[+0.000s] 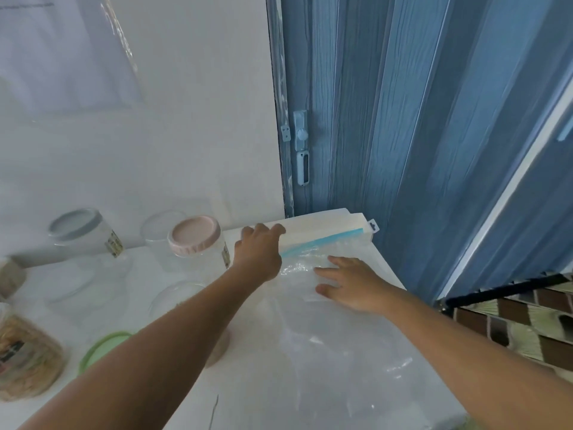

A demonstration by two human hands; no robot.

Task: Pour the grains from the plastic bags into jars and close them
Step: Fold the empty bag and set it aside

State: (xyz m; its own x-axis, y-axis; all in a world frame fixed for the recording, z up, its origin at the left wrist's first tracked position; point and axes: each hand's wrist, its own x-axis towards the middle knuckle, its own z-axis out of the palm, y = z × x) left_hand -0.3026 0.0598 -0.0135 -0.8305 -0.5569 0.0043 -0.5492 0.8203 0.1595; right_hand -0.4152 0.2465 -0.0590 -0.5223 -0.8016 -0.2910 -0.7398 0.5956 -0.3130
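A clear plastic bag with a blue zip strip lies flat on the white table at the right. It looks flat, and I cannot make out any grains in it. My left hand reaches to the bag's far left corner, fingers curled over the zip end. My right hand presses flat on the bag with fingers spread. An empty clear jar with a pink lid stands just left of my left hand. Another empty jar with a grey lid stands further left.
A white pack lies under the bag's far edge against a blue folding door. A green-lidded jar and a jar filled with pale brown food sit at the near left. The table's right edge drops to a patterned floor.
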